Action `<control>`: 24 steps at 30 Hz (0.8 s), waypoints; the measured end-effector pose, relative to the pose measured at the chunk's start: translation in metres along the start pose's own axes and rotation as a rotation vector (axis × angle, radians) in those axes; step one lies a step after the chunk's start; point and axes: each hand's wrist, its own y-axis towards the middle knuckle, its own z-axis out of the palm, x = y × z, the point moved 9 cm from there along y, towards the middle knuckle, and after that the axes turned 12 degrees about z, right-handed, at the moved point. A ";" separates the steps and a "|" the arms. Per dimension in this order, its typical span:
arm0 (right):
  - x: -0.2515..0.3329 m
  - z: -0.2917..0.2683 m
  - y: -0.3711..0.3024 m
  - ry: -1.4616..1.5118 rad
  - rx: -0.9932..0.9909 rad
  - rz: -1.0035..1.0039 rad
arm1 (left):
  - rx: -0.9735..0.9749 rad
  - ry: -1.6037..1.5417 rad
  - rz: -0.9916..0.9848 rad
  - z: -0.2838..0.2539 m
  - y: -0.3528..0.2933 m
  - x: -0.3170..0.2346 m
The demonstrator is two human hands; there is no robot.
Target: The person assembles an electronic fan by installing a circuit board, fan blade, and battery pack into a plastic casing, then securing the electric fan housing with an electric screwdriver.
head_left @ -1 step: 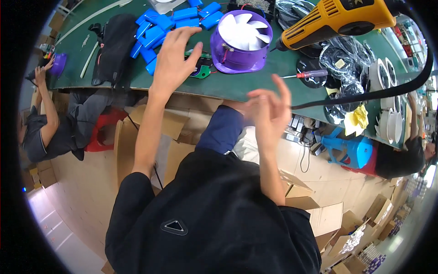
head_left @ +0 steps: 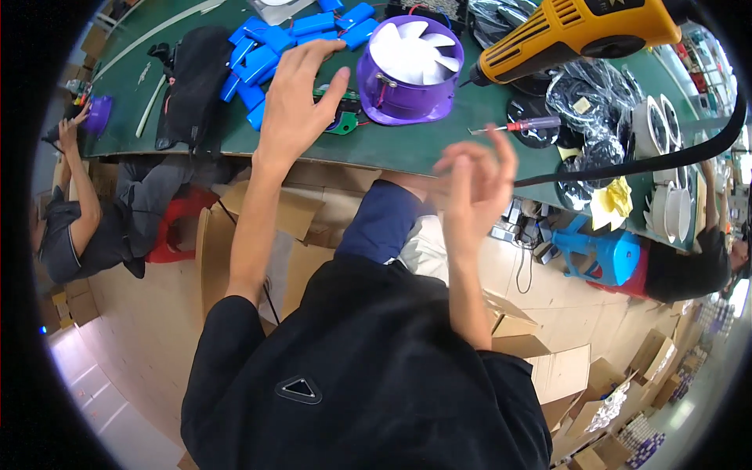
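My left hand (head_left: 300, 106) hovers over the near part of the bench, thumb and fingers apart, with nothing seen in it. Beside its thumb lies a green circuit board (head_left: 345, 123), partly covered by the hand. Just right of the board stands a purple round fan housing (head_left: 407, 98) with a white bladed impeller (head_left: 413, 53) facing up. My right hand (head_left: 476, 176) is raised at the bench's front edge, somewhat blurred, fingers loosely spread and no object visible in it. Closest to its fingertips is a screwdriver (head_left: 536, 124) with a red and clear purple handle.
Blue wrapped battery packs (head_left: 254, 64) are heaped behind my left hand, with a black pouch (head_left: 192, 86) beside them. A yellow power tool (head_left: 572, 39) juts in from upper right; its black cable (head_left: 627, 166) crosses the right side. Bagged black parts (head_left: 595, 102) and white fan rings (head_left: 650, 129) lie right.
My right hand has moved slightly to the right, and its fingers have shifted. The left hand stays in nearly the same place. Bench items appear shifted slightly left.
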 end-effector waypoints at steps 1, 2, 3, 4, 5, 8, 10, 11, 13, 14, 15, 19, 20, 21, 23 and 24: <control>0.023 -0.008 0.005 -0.019 -0.122 -0.169 | -0.012 -0.024 0.033 -0.004 0.009 -0.014; 0.046 -0.011 0.014 -0.041 -0.242 -0.338 | -0.025 -0.048 0.065 -0.004 0.017 -0.027; 0.056 -0.009 0.032 -0.039 -0.250 -0.339 | -0.022 -0.051 0.071 0.001 0.025 -0.035; 0.083 -0.011 0.040 -0.170 -0.320 -0.554 | 0.030 0.077 0.112 0.014 0.035 -0.046; 0.106 -0.007 0.040 -0.292 -0.375 -0.764 | 0.081 0.222 0.145 0.022 0.044 -0.057; 0.111 0.015 0.077 -0.109 0.070 -0.575 | 0.466 0.292 -0.012 0.068 0.061 -0.050; 0.115 0.009 0.082 -0.151 0.100 -0.554 | 0.471 0.323 0.013 0.076 0.072 -0.041; 0.117 0.003 0.083 -0.101 0.091 -0.551 | 0.489 0.173 0.092 0.077 0.074 -0.038; 0.118 -0.012 0.086 -0.075 0.063 -0.531 | 0.556 -0.094 0.218 0.071 0.080 -0.039; 0.118 -0.020 0.087 -0.072 0.046 -0.529 | 0.616 -0.170 0.288 0.072 0.079 -0.035; 0.113 -0.026 0.091 0.040 0.065 -0.448 | 0.658 -0.263 0.357 0.069 0.078 -0.030; 0.093 -0.051 0.104 0.147 0.059 -0.332 | 0.869 -0.443 0.384 0.072 0.073 -0.023; 0.087 -0.053 0.107 0.109 0.046 -0.286 | 0.888 -0.462 0.441 0.071 0.072 -0.025; 0.090 -0.048 0.105 0.122 0.075 -0.294 | 0.938 -0.482 0.418 0.071 0.068 -0.025; 0.098 -0.038 0.096 0.143 0.109 -0.339 | 0.944 -0.451 0.468 0.069 0.068 -0.028; 0.104 -0.035 0.091 0.158 0.149 -0.389 | 0.940 -0.420 0.520 0.068 0.069 -0.035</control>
